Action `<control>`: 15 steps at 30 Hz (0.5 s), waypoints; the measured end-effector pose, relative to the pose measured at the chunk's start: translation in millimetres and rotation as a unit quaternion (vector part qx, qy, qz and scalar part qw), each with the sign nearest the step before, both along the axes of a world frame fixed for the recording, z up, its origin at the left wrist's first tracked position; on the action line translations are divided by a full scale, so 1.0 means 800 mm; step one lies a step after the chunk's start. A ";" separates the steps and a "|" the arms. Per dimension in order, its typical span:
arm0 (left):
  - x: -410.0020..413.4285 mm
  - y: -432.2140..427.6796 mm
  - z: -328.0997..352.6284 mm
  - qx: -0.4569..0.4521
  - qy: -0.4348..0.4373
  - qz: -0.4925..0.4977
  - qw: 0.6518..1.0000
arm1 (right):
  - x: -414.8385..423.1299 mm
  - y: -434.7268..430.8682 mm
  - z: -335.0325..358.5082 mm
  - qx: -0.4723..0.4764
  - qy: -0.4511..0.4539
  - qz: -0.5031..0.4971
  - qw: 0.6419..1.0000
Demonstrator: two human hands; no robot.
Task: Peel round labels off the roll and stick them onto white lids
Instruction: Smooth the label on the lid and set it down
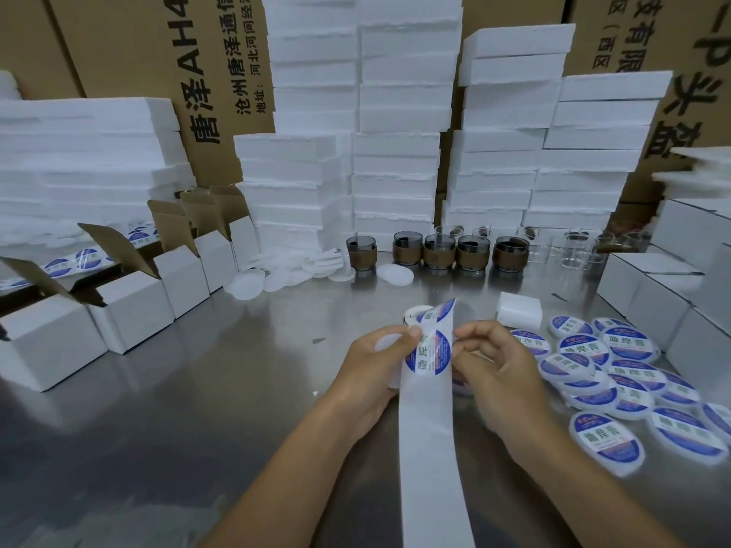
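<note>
My left hand (375,365) holds a plain white lid (385,344) and pinches the white backing strip (429,448), thumb on its left edge. A round blue-and-white label (429,355) sits on the strip between my hands. My right hand (494,361) has its fingers curled at the label's right edge, apparently pinching it. The label roll (417,314) lies on the steel table just behind the strip. Several labelled lids (605,437) are piled at the right. Several bare white lids (277,276) lie farther back.
Open white cartons (138,306) line the left side, closed white boxes (652,294) the right. A small white block (519,312) sits behind my right hand. Dark cups with brown sleeves (439,253) and clear glasses (577,247) stand before foam stacks (395,152).
</note>
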State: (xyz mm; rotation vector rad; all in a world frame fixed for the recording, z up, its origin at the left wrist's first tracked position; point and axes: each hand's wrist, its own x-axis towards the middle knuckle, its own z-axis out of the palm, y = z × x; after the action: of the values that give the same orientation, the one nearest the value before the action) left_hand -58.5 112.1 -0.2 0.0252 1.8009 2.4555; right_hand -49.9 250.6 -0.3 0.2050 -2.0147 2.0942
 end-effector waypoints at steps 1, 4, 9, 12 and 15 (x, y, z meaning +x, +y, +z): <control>0.000 -0.001 -0.001 0.000 0.002 0.012 1.000 | 0.002 -0.001 -0.002 0.048 0.037 -0.029 0.998; -0.002 -0.001 -0.004 -0.027 0.005 0.034 0.999 | 0.013 -0.003 -0.002 0.218 0.179 -0.146 0.948; 0.000 0.001 -0.005 -0.037 0.029 0.025 0.999 | 0.015 -0.004 -0.001 0.445 0.345 -0.213 0.798; 0.002 0.001 -0.005 -0.047 0.034 0.005 0.998 | 0.010 0.000 -0.003 0.467 0.354 -0.237 0.775; 0.003 0.001 -0.003 -0.044 0.034 -0.013 0.998 | 0.006 0.005 -0.004 0.463 0.357 -0.237 0.776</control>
State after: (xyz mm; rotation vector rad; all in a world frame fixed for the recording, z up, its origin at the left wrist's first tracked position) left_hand -56.0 112.9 -2.3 0.1254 1.9219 2.3830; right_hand -45.1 254.4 -3.8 0.4869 -2.0578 0.4499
